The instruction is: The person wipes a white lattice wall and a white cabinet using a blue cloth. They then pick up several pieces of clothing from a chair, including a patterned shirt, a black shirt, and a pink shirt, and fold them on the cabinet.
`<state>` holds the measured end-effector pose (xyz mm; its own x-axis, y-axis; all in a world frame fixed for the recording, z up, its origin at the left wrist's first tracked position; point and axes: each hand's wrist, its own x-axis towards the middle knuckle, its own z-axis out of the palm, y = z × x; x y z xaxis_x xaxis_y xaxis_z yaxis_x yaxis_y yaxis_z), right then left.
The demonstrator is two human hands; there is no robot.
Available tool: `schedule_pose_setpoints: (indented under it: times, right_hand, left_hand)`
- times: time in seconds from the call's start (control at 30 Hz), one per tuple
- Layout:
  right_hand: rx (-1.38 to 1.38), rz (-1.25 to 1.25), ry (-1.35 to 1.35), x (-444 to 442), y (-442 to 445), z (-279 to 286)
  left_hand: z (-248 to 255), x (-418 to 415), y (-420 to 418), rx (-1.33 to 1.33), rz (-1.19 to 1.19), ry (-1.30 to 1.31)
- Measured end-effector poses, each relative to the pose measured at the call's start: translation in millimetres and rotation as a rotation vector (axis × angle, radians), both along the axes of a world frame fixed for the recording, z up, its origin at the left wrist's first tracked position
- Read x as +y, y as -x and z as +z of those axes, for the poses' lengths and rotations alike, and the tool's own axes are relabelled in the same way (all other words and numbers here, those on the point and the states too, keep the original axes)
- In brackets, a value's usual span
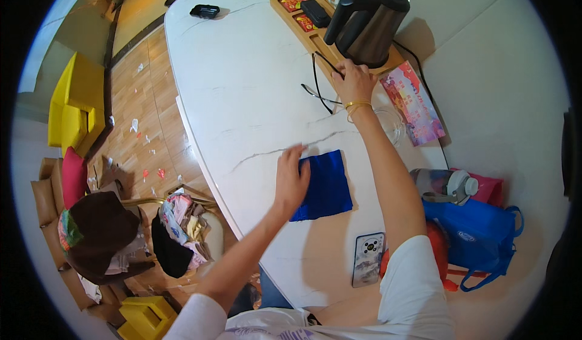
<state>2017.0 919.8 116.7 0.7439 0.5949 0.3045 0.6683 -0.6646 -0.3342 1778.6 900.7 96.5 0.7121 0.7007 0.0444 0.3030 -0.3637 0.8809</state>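
Note:
A square dark blue cloth (328, 185) lies flat on the white marbled table (245, 126). My left hand (293, 178) is over its left edge, fingers apart and slightly blurred; nothing is seen in it. Farther off, my right hand (354, 83) has its fingers closed at a pair of black eyeglasses (322, 85), whose thin arms stick out to the left. Part of the glasses is hidden behind that hand. Close by stands a dark electric kettle (373, 30) on a wooden tray (325, 49).
Under my right forearm is a clear glass dish (392, 124), beside a pink printed card (413, 105). A phone (368, 259), water bottle (439, 185) and blue bag (475, 235) lie to the right. A black case (204, 11) sits far left. Clothes (186, 221) fill a chair beyond the table's edge.

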Motion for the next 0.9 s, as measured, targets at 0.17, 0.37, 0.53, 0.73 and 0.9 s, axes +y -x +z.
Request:
schedule_pose_setpoints:
  times: [0.17,0.37,0.53,0.73,0.9]
  right_hand:
    - [0.102,0.059,-0.049,-12,25,2]
    - [0.031,0.092,-0.133,-19,29,6]
    - [-0.070,0.066,-0.158,-5,12,-3]
    - [-0.152,0.091,-0.179,10,2,2]
    - [-0.321,0.111,-0.158,16,2,6]
  left_hand:
    - [-2,60,-89,-0.176,0.126,0.892]
    - [34,67,-116,-0.270,0.098,1.111]
    - [50,93,-155,-0.265,-0.038,1.022]
    - [55,100,-167,-0.252,-0.029,0.987]
    - [45,112,-174,-0.246,-0.046,0.963]
